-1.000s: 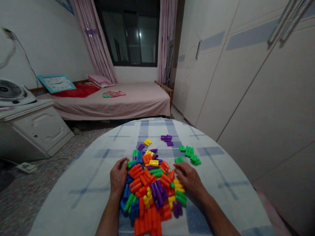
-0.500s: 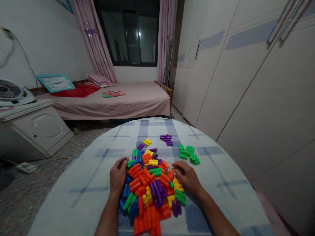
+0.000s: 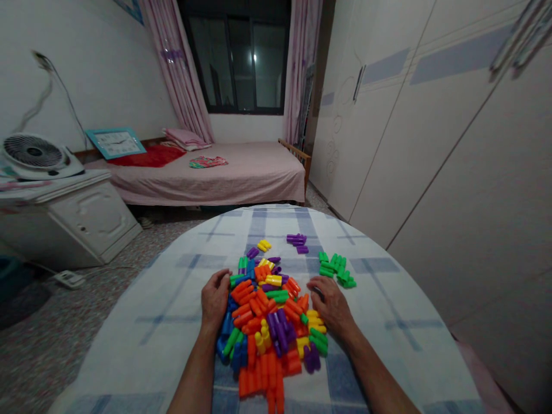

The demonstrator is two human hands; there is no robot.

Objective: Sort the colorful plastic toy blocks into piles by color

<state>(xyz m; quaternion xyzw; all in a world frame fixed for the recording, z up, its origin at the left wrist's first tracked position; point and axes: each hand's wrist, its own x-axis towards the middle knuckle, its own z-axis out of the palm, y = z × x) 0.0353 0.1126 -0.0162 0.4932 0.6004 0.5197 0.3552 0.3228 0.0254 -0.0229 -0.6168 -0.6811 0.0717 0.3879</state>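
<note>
A heap of plastic pegs (image 3: 267,322) in orange, purple, blue, yellow and green lies on the checked tablecloth (image 3: 142,339). My left hand (image 3: 214,301) rests against the heap's left side, fingers curled along the pegs. My right hand (image 3: 331,307) lies on the heap's right side, fingers bent over yellow and green pegs. Beyond the heap sit small sorted groups: green pegs (image 3: 336,269), purple pegs (image 3: 297,241) and yellow pegs (image 3: 264,245). Whether either hand grips a peg is hidden.
The round table (image 3: 401,328) stands close to a white wardrobe (image 3: 431,144) on the right. A bed (image 3: 215,172) lies beyond it under the window. A white cabinet (image 3: 81,218) with a fan (image 3: 34,154) on top stands at the left.
The view has shifted slightly right and nearer. Both hands stay at the heap's sides; my right hand has drawn in a little towards the pile.
</note>
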